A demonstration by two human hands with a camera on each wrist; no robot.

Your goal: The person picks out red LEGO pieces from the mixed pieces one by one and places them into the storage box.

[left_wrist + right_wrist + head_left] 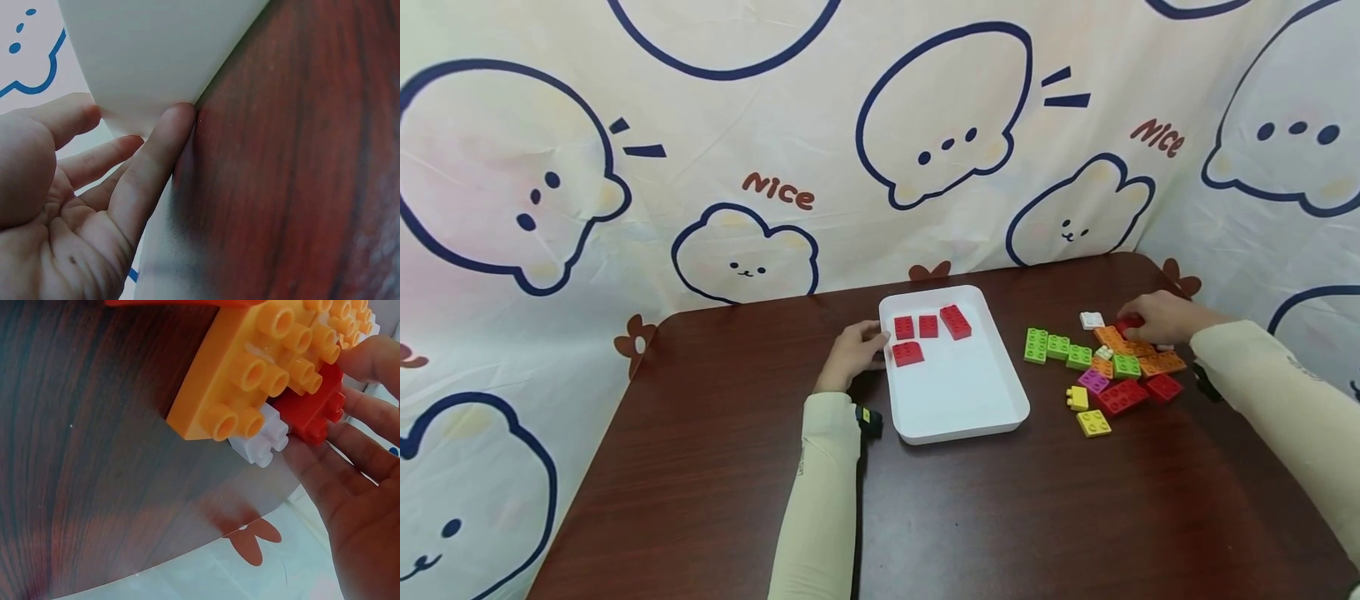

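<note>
My left hand [850,357] is at the left side of a white tray [955,408], its fairly straight fingers touching the tray's outer wall [156,56]. Four-sided red building blocks [956,322] lie in the tray's far half. Over at the far right of the block pile, my right hand [1172,317] pinches a red block [312,407] between thumb and fingers. That block sits right beside orange blocks [250,369] and a small white block [259,434]; the hand partly covers it in the head view.
Right of the tray lie green blocks [1036,345], a magenta block [1093,381], yellow blocks [1093,423] and more red blocks [1122,397]. Another white block [1092,320] is at the pile's far edge. A printed cloth [835,150] hangs behind the brown table [715,467].
</note>
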